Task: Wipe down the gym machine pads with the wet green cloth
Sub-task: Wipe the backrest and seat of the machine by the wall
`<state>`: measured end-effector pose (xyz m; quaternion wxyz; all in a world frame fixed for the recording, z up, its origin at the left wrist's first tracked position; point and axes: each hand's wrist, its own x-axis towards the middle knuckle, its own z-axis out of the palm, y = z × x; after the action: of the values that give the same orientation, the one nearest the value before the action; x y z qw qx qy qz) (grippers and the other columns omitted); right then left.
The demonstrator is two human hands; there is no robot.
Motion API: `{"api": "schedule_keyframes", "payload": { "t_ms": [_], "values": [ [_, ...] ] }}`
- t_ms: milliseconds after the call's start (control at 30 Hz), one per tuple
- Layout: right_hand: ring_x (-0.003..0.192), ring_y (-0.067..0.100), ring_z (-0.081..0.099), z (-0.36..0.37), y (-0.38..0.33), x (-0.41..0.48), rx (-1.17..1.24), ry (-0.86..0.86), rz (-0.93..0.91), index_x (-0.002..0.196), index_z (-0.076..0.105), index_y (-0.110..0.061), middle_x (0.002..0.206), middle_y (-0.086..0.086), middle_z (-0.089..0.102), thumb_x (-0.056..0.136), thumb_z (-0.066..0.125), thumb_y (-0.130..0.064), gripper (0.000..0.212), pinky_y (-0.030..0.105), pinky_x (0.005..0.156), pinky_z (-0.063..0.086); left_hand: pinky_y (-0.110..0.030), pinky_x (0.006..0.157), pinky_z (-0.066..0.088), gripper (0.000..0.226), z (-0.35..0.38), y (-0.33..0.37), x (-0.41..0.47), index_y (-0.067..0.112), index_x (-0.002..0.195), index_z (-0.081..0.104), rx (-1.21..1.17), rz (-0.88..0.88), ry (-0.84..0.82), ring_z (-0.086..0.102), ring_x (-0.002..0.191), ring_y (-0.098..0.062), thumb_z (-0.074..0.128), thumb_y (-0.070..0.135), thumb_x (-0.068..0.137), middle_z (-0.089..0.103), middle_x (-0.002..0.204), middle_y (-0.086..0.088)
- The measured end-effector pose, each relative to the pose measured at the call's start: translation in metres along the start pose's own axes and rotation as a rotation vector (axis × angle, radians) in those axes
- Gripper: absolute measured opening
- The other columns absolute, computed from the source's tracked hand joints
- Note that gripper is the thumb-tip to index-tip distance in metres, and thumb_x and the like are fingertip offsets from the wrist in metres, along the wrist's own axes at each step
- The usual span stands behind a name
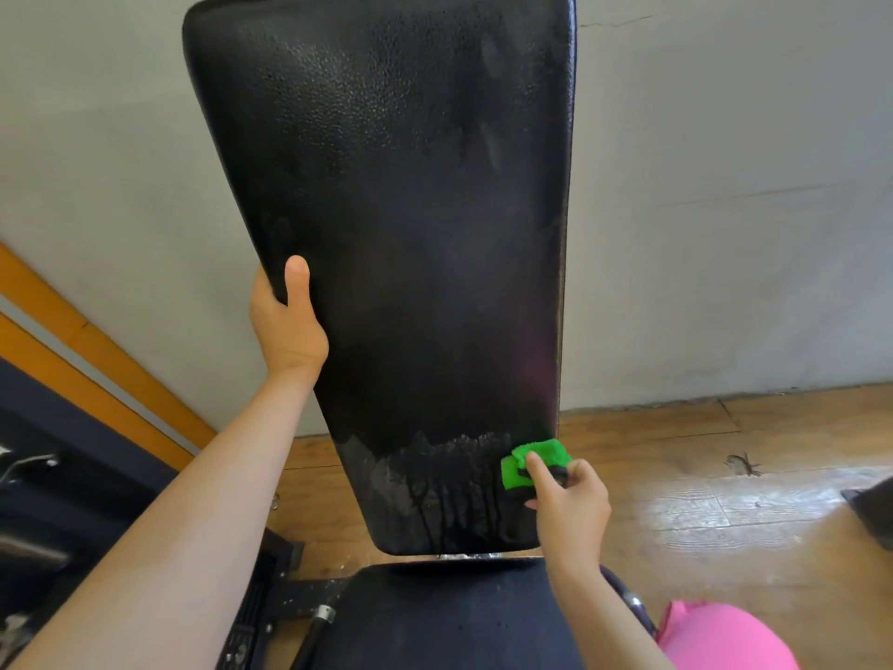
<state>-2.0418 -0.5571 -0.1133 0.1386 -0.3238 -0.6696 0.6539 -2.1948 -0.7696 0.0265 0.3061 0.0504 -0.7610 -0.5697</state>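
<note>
A tall black back pad point(401, 234) stands upright and tilted in the middle of the head view, its surface wet with drips running down near the bottom. My left hand point(287, 321) grips the pad's left edge, thumb on the front face. My right hand point(570, 505) holds the bunched wet green cloth point(534, 461) against the pad's lower right corner. Below the back pad lies the black seat pad point(435, 616).
A grey wall point(725, 186) stands close behind the pad. Wooden floor point(725, 476) spreads to the right, with a wet shine. A dark machine frame point(48, 524) sits at the left, and a pink garment point(725, 640) shows at the bottom right.
</note>
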Motion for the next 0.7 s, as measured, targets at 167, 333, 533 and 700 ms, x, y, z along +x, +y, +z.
{"api": "schedule_keyframes", "payload": {
  "t_ms": [167,333,533,700],
  "values": [
    [0.071,0.017,0.066,0.016,-0.048,-0.007,0.118,-0.029,-0.169,0.079,0.060,-0.011,0.074,0.001,0.066,0.085,0.074,-0.024,0.020,0.039,0.066,0.060,-0.001,0.088,0.039,0.045,0.001,0.000,0.001,0.013,0.135,0.049,-0.014,0.033,-0.011,0.049,0.120,-0.008,0.037,0.040,0.101,0.055,0.131,0.000],
    [0.075,0.017,0.067,0.028,-0.072,-0.004,0.102,-0.084,-0.277,0.080,0.058,-0.011,0.078,0.003,0.067,0.085,0.075,-0.026,0.022,0.041,0.067,0.060,0.002,0.081,0.041,0.043,0.001,0.002,-0.002,0.010,0.132,0.051,-0.038,0.030,-0.019,0.051,0.113,-0.007,0.037,0.037,0.102,0.056,0.126,-0.001],
    [0.076,0.031,0.064,0.020,-0.009,-0.007,-0.005,-0.080,-0.094,0.075,0.055,-0.010,0.074,0.009,0.065,0.084,0.075,-0.027,0.028,0.051,0.066,0.057,0.001,0.079,0.041,0.030,0.001,0.003,-0.002,0.022,0.125,0.051,-0.049,0.024,-0.020,0.052,0.099,0.007,0.037,0.036,0.102,0.054,0.118,0.009],
    [0.077,0.030,0.066,0.016,0.020,-0.013,-0.098,-0.067,0.036,0.074,0.055,-0.009,0.074,0.009,0.066,0.084,0.074,-0.027,0.028,0.051,0.068,0.058,0.003,0.076,0.040,0.038,0.002,0.003,-0.003,0.014,0.130,0.051,-0.043,0.016,-0.007,0.051,0.101,0.000,0.037,0.035,0.102,0.054,0.118,0.006]
  ]
}}
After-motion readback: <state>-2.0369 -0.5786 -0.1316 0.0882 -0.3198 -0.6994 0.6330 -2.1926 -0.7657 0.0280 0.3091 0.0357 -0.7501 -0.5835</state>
